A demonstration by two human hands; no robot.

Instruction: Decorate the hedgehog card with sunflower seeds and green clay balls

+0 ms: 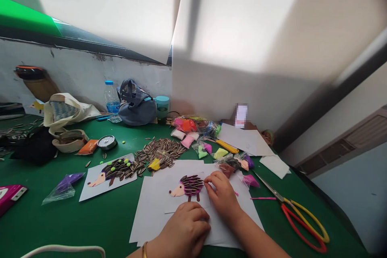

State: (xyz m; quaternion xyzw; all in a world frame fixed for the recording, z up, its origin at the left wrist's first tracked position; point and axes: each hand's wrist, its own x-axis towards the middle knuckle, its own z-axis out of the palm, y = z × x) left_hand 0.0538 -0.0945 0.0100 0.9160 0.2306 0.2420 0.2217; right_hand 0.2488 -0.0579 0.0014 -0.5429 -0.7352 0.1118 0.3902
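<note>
My left hand [181, 225], with a gold bangle on its wrist, lies curled on the white paper sheets [151, 213] at the bottom of the view. My right hand [222, 195] rests on the paper with its fingertips at the back of a paper hedgehog [186, 187], which has dark striped spines and a pink face. I cannot tell whether either hand pinches something small. Farther left, a second hedgehog picture [110, 173] with sunflower-seed spines and green dots lies on its own sheet. Loose sunflower seeds [160, 151] form a heap beyond my hands.
Red-and-yellow-handled scissors [290, 217] lie open on the green table [338, 238] to the right. Small bags of coloured clay [187, 129] lie along the back. A water bottle [112, 102], a grey bag [136, 107] and a cloth tote [68, 111] stand by the wall.
</note>
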